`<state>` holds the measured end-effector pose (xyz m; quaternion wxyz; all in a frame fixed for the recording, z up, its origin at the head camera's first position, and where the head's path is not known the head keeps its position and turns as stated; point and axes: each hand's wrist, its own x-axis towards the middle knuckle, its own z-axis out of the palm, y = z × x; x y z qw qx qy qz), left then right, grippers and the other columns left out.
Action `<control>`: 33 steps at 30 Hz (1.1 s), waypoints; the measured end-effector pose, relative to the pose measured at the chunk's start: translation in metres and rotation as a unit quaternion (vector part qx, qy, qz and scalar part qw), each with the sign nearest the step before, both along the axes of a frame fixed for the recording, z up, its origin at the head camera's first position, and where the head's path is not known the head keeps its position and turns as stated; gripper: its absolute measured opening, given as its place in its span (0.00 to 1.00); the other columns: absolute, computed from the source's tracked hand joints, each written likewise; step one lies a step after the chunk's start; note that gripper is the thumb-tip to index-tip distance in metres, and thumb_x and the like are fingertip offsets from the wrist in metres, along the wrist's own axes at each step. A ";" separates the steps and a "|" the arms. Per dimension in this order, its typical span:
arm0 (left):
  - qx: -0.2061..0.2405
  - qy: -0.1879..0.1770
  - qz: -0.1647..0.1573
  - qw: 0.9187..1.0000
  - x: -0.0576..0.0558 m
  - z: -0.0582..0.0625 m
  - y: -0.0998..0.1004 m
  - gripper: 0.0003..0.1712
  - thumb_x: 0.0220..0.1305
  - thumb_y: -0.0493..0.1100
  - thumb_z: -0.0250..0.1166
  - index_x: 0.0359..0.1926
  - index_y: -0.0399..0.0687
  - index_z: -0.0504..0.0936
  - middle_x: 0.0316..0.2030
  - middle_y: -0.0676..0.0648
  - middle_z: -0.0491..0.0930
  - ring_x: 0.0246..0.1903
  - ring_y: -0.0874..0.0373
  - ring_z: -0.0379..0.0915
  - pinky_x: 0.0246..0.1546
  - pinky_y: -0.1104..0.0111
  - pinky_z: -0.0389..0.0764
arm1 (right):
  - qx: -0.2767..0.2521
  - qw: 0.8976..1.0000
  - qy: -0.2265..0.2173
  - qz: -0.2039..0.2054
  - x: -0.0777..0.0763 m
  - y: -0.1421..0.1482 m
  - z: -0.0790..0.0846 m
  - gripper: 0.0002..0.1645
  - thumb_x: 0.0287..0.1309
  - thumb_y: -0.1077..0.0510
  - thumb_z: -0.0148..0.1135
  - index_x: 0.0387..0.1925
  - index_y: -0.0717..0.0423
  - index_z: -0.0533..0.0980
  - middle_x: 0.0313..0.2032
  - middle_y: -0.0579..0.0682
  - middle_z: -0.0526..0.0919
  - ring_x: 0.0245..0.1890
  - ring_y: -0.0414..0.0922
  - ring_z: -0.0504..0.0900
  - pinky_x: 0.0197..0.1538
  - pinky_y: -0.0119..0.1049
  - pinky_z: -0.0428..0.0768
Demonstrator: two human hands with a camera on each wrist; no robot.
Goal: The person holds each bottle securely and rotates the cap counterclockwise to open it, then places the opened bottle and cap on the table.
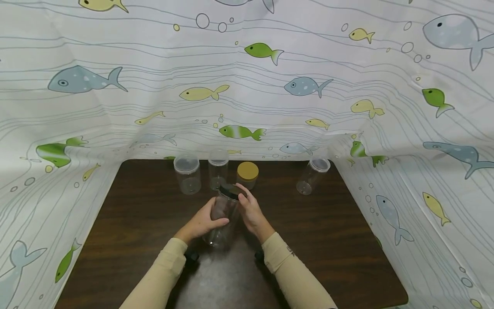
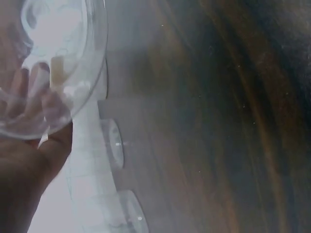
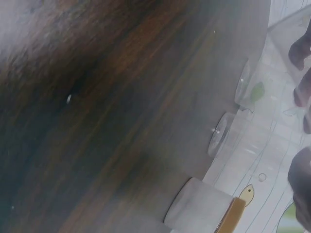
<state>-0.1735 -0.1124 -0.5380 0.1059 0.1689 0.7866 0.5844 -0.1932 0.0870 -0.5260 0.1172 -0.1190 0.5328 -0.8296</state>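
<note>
A tall clear jar (image 1: 224, 207) with a black lid (image 1: 230, 191) is held tilted above the table, its top leaning to the right. My left hand (image 1: 200, 220) grips the jar's body from the left, thumb across the front. With fingers and thumb at the lid's right side, my right hand (image 1: 252, 213) holds the black lid, which sits on the jar's mouth. Seen from the left wrist, the jar's clear bottom (image 2: 90, 104) fills the upper left, with the fingers visible through it. The right wrist view catches only some fingertips (image 3: 300, 182) at its right edge.
Behind the hands stand two clear jars with whitish lids, one wide (image 1: 189, 178) and one narrower (image 1: 218, 174), beside a short gold-lidded jar (image 1: 247, 172). Another clear jar (image 1: 311, 177) is at the back right. Fish-patterned sheeting (image 1: 247, 107) surrounds the dark wooden table (image 1: 328, 249).
</note>
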 end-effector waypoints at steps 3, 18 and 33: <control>-0.047 0.023 0.033 0.998 0.000 0.000 0.001 0.47 0.60 0.52 0.75 0.72 0.40 0.62 0.62 0.38 0.74 0.58 0.45 0.74 0.58 0.49 0.74 | 0.018 0.999 -0.019 -0.024 0.003 -0.005 0.001 0.62 0.59 0.32 0.68 0.78 0.62 0.51 0.65 0.57 0.72 0.63 0.44 0.73 0.71 0.43 0.63; -0.158 0.127 0.088 0.975 0.004 -0.008 0.005 0.57 0.52 0.59 0.79 0.72 0.36 0.62 0.67 0.35 0.69 0.62 0.41 0.70 0.61 0.45 0.72 | 0.111 0.987 -0.054 -0.100 0.010 -0.016 0.003 0.46 0.65 0.46 0.69 0.74 0.62 0.59 0.65 0.60 0.71 0.59 0.47 0.74 0.65 0.41 0.69; 0.083 -0.039 -0.102 0.991 0.008 -0.001 -0.008 0.37 0.68 0.40 0.66 0.70 0.30 0.60 0.55 0.30 0.76 0.49 0.50 0.78 0.49 0.62 0.80 | -0.025 0.989 -0.007 0.147 -0.004 0.011 -0.005 0.64 0.49 0.28 0.73 0.75 0.62 0.58 0.58 0.43 0.80 0.60 0.43 0.75 0.65 0.49 0.65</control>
